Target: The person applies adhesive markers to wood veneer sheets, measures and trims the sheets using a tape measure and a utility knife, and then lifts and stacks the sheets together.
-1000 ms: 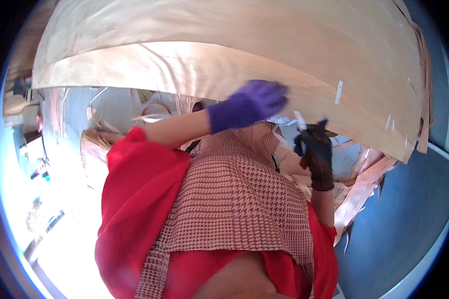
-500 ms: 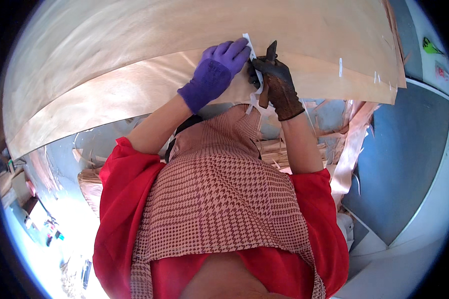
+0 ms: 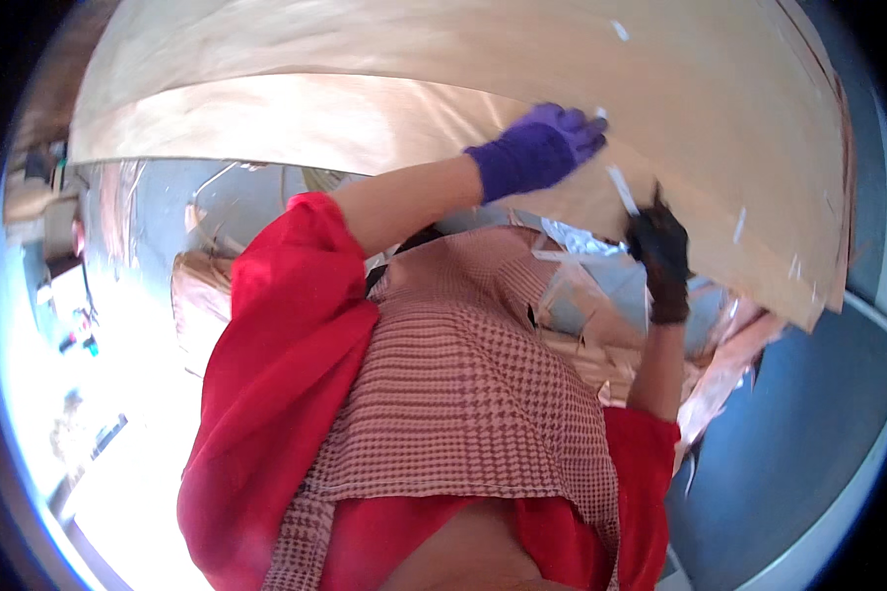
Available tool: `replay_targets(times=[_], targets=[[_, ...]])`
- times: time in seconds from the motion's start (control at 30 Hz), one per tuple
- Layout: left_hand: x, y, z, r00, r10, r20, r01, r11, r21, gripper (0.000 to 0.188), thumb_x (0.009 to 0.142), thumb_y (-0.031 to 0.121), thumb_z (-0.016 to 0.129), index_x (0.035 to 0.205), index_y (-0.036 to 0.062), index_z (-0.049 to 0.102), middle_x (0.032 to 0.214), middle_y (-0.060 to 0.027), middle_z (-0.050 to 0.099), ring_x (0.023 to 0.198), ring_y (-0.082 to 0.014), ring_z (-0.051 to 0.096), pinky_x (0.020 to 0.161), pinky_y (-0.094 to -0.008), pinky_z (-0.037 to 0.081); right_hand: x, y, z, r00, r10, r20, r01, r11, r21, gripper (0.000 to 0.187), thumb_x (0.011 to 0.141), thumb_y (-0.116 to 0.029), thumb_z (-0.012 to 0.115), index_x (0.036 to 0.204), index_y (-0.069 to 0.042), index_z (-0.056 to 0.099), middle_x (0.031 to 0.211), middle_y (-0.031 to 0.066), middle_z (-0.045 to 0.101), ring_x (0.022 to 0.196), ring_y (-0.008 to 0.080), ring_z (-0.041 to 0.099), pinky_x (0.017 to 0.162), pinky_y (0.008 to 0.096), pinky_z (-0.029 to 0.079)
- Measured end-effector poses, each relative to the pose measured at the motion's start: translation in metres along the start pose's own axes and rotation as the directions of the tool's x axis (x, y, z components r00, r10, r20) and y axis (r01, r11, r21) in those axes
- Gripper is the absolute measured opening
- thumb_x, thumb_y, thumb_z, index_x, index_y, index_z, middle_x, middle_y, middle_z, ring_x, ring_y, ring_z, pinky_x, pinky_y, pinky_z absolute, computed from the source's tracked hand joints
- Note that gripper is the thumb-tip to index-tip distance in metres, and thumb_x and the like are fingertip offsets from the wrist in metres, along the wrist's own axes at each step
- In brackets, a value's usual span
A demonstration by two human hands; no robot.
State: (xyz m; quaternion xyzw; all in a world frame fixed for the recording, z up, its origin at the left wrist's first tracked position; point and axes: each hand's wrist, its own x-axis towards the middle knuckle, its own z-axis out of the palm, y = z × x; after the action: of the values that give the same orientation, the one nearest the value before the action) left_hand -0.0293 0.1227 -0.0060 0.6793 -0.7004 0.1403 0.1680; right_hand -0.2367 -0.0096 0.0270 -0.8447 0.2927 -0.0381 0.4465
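My left hand (image 3: 547, 150), in a purple glove, reaches over the pale wood veneer sheet (image 3: 365, 108). Its fingers are closed, with a bit of white tape (image 3: 601, 114) at the tips. In a dark, brown-stained glove, my right hand (image 3: 662, 248) is closed at the near edge of the sheet. A dark, flat-bladed tool, probably a knife (image 3: 657, 195), sticks up from it, its handle hidden in the blurred fist. From the same fingers a strip of white tape (image 3: 621, 189) extends over the veneer.
Further white tape pieces lie on the veneer, one at the far side (image 3: 619, 31) and one near the right edge (image 3: 739, 225). Torn veneer scraps (image 3: 601, 364) hang and lie below the sheet. A grey-blue panel (image 3: 779, 424) stands at the right.
Both hands have moved right and come apart. The white strip that spanned them is now in two: a bit at my left fingertips, a strip at my right hand. The view has turned.
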Motion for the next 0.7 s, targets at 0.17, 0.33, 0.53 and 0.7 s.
replay_targets(times=[0.17, 0.33, 0.53, 0.7], targets=[[0.009, -0.004, -0.019, 0.983, -0.182, 0.001, 0.177, 0.957, -0.228, 0.034, 0.073, 0.016, 0.051, 0.106, 0.0085, 0.054, 0.117, -0.0153, 0.047, 0.097, -0.0264, 0.051, 0.074, -0.0379, 0.045, -0.037, -0.040, 0.008, 0.898, 0.440, -0.015, -0.369, 0.770, 0.520, 0.013, 0.081, -0.014, 0.057, 0.085, -0.001, 0.055, 0.061, 0.0034, 0.054, 0.046, 0.0103, 0.048, 0.041, 0.0213, 0.036], [-0.085, -0.035, -0.073, 0.961, -0.276, 0.026, 0.271, 0.917, -0.292, 0.037, 0.072, 0.014, 0.052, 0.108, 0.0087, 0.053, 0.114, -0.0146, 0.048, 0.101, -0.0286, 0.050, 0.078, -0.0403, 0.045, -0.035, -0.116, 0.083, 0.873, 0.443, 0.205, -0.477, 0.685, 0.551, 0.017, 0.080, -0.015, 0.059, 0.089, 0.000, 0.054, 0.066, 0.0050, 0.055, 0.051, 0.0117, 0.050, 0.044, 0.0230, 0.038], [-0.220, -0.128, -0.130, 0.938, -0.301, 0.173, 0.283, 0.951, 0.123, 0.039, 0.071, 0.014, 0.050, 0.110, 0.0124, 0.053, 0.117, -0.0053, 0.050, 0.108, -0.0233, 0.047, 0.087, -0.0393, 0.039, 0.031, -0.193, 0.198, 0.957, 0.196, 0.216, -0.291, 0.683, 0.670, 0.018, 0.080, -0.011, 0.060, 0.092, 0.001, 0.055, 0.067, 0.0071, 0.056, 0.051, 0.0144, 0.051, 0.045, 0.0251, 0.041], [-0.231, -0.160, -0.123, 0.976, -0.191, 0.105, 0.194, 0.981, -0.023, 0.041, 0.070, 0.010, 0.051, 0.110, 0.0127, 0.053, 0.118, -0.0040, 0.048, 0.110, -0.0216, 0.046, 0.089, -0.0382, 0.037, 0.091, -0.229, 0.260, 0.959, 0.209, 0.192, -0.266, 0.431, 0.862, 0.021, 0.079, -0.014, 0.061, 0.089, 0.003, 0.056, 0.067, 0.0098, 0.057, 0.050, 0.0175, 0.053, 0.043, 0.0265, 0.041]])
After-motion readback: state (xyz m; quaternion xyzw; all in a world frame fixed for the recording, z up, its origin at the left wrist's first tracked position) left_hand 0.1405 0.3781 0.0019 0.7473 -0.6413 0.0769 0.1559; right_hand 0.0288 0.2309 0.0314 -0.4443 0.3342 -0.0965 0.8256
